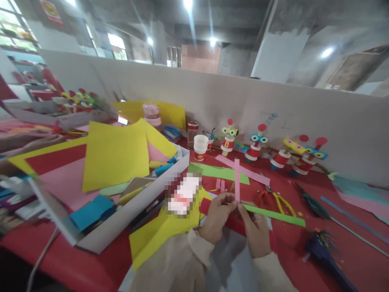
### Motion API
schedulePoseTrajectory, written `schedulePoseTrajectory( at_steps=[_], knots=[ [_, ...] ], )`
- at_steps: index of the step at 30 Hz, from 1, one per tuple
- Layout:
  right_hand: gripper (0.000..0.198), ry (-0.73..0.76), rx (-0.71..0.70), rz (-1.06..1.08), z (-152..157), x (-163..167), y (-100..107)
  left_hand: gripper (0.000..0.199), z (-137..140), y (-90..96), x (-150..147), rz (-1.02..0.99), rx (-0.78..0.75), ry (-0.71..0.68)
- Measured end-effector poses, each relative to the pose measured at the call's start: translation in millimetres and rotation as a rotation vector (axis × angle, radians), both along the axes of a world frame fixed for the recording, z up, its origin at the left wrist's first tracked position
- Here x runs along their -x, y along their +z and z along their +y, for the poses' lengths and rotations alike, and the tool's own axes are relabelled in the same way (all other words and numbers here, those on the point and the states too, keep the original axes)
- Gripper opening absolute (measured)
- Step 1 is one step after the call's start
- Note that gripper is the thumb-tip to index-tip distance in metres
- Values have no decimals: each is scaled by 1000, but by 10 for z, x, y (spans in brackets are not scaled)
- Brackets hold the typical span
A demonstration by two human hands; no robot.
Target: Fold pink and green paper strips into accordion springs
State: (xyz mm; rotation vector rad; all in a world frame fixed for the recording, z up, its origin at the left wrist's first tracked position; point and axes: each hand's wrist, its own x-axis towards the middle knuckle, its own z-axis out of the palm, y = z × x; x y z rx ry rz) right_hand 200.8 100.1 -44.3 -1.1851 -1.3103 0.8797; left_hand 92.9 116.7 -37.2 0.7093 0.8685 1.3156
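Pink paper strip point(237, 178) in head view, between four and five o'clock from centre. Runs up toward twelve; meets, at the lower end, green strip point(282, 216) slanting between three and four. Pinched there by left hand point(216, 215) and right hand point(257, 232), close together. Beyond, from twelve to two, cup figures point(227, 145); toward nine, white box point(133, 207).

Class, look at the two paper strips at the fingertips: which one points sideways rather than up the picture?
The held green strip, running rightward past the right hand; the held pink strip points up the picture.
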Motion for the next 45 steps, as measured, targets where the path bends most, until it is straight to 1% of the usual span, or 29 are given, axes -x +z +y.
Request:
schedulePoseTrajectory(
  at_steps=[4, 7, 10, 13, 19, 22, 24, 28, 30, 33, 36, 39, 41, 45],
  knots=[
    [23, -6, 57, 125, 7, 9, -36, 25, 19, 48, 41, -14, -21, -28],
    [22, -14, 88, 217, 20, 3, -67, 23, 6, 97, 67, -4, -37, -24],
    [21, -22, 107, 200, 35, -27, -89, 15, -23, 146, 86, 9, -37, -92],
    [22, -19, 119, 153, 40, -51, -92, 12, -39, 173, 98, 11, -28, -167],
    [27, -40, 116, 141, 37, -40, -46, 14, -12, 170, 121, 56, -39, -195],
    [30, -34, 104, 158, 36, -34, -14, 15, -14, 173, 139, 34, 9, -235],
    [31, -15, 114, 202, 44, -32, -3, 10, -18, 172, 148, -12, 44, -264],
    [32, 34, 166, 355, 59, -19, 12, 4, -5, 161, 156, -70, 52, -249],
    [31, 73, 153, 394, 48, -3, 37, 3, 8, 160, 155, -65, 61, -232],
    [22, 94, 85, 308, 15, 30, 85, 7, 18, 168, 145, -58, 94, -166],
    [19, 80, 52, 212, -1, 58, 97, 9, 5, 184, 127, -54, 119, -124],
    [18, 79, 72, 225, 12, 65, 69, 12, -24, 197, 105, -47, 112, -143],
    [18, 79, 77, 257, 22, 58, 54, 15, -42, 199, 89, -65, 96, -129],
    [17, 79, 44, 258, 11, 33, 66, 15, -66, 194, 66, -92, 38, -157]
  ],
)
